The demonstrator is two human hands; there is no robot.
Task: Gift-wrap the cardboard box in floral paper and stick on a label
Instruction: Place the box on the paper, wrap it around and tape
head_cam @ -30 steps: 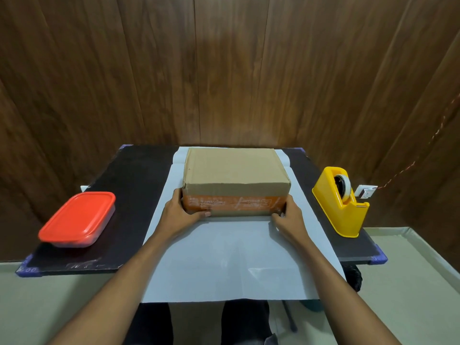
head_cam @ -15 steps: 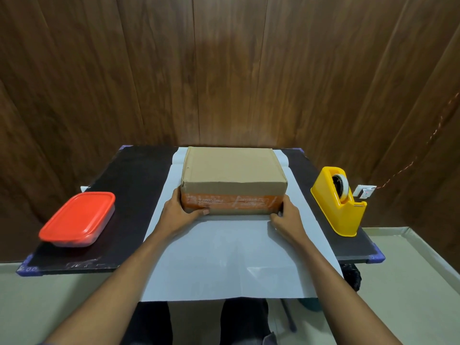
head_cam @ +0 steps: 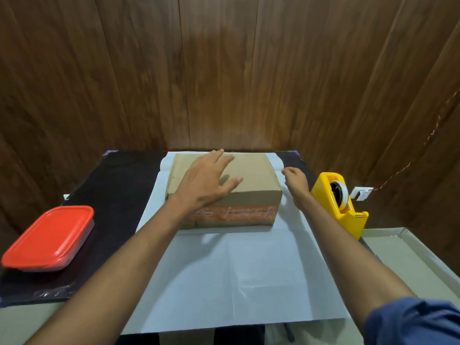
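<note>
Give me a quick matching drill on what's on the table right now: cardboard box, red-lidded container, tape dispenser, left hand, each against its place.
Things:
1. cardboard box
2. red-lidded container
3. tape dispenser
4. left hand

Places:
A. right edge of the table, beside the paper
B. spread over the top of the box
C. left side, on the dark mat
D. far half of the white paper sheet

Pairs: 1-D, 2-C, 3-A, 4-B

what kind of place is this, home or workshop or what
Probably a small indoor wrapping station: a black table against wood-panelled walls, with a yellow tape dispenser and white paper under a cardboard box.
</note>
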